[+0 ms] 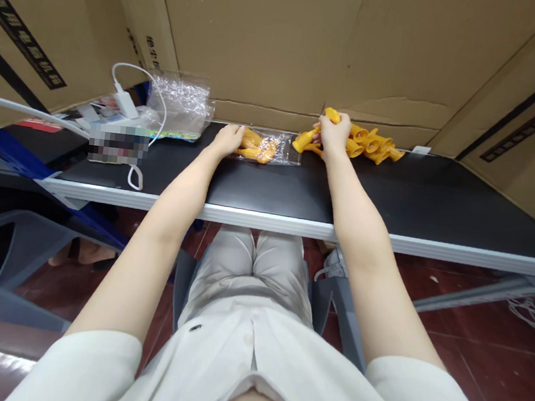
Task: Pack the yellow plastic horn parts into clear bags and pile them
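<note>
Left hand: lies on the left end of a clear plastic bag, fingers curled down over it, pressing it to the table.
Bag: flat near the table's far edge, a few yellow plastic pieces inside.
Right hand: fingers closed around yellow plastic parts, just right of the bag.
Pile of yellow parts: against the far edge, touching the right hand.
Far left corner: white charger with cable, crumpled clear bags.
Surround: cardboard walls.
</note>
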The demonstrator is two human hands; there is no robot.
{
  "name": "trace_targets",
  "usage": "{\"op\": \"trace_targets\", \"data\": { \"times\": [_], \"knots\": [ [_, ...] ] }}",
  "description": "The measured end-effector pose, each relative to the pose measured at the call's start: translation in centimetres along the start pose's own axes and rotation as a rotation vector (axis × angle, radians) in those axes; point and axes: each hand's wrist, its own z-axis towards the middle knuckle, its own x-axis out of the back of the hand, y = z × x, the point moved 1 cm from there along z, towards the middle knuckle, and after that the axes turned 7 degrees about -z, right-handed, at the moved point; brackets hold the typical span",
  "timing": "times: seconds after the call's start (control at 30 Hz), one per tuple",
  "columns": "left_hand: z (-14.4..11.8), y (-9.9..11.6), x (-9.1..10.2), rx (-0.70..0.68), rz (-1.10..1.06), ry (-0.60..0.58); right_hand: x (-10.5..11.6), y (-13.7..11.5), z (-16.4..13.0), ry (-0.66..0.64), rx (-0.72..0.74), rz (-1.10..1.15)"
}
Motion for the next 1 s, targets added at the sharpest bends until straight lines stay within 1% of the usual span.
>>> {"op": "trace_targets", "data": {
  "times": [0.07,0.1,0.2,0.3,0.4,0.57,0.67,0.73,0.9,1.0],
  "knots": [
    [-0.2,0.3,0.0,0.016,0.012,-0.01,-0.6,-0.4,-0.5,0.009,-0.19,0.22],
    [-0.2,0.4,0.0,0.024,0.012,-0.019,-0.8,-0.6,-0.8,-0.009,-0.263,0.302],
    [-0.2,0.4,-0.2,0.027,-0.037,-0.062,-1.3,-1.1,-1.6,-0.107,-0.356,0.443],
    [-0.1,0.1,-0.5,-0.005,-0.121,-0.084,-1.7,-1.2,-2.1,-0.223,-0.404,0.514],
    [0.0,-0.1,-0.5,-0.02,-0.141,-0.09,-2.3,-1.3,-2.6,-0.315,-0.442,0.554],
    [-0.2,-0.2,-0.2,-0.005,-0.15,-0.075,-3.0,-1.9,-3.7,-0.396,-0.524,0.669],
    [-0.2,0.0,-0.1,-0.016,-0.147,-0.077,-3.3,-2.2,-4.0,-0.45,-0.497,0.689],
    [-0.1,0.1,-0.2,-0.011,-0.13,-0.088,-3.6,-2.4,-4.1,-0.468,-0.478,0.687],
    [-0.1,0.2,-0.3,0.018,-0.148,-0.079,-3.9,-2.8,-4.5,-0.427,-0.511,0.779],
    [-0.2,0.4,-0.2,0.02,-0.172,-0.061,-4.0,-3.1,-5.0,-0.494,-0.542,0.746]
  ]
}}
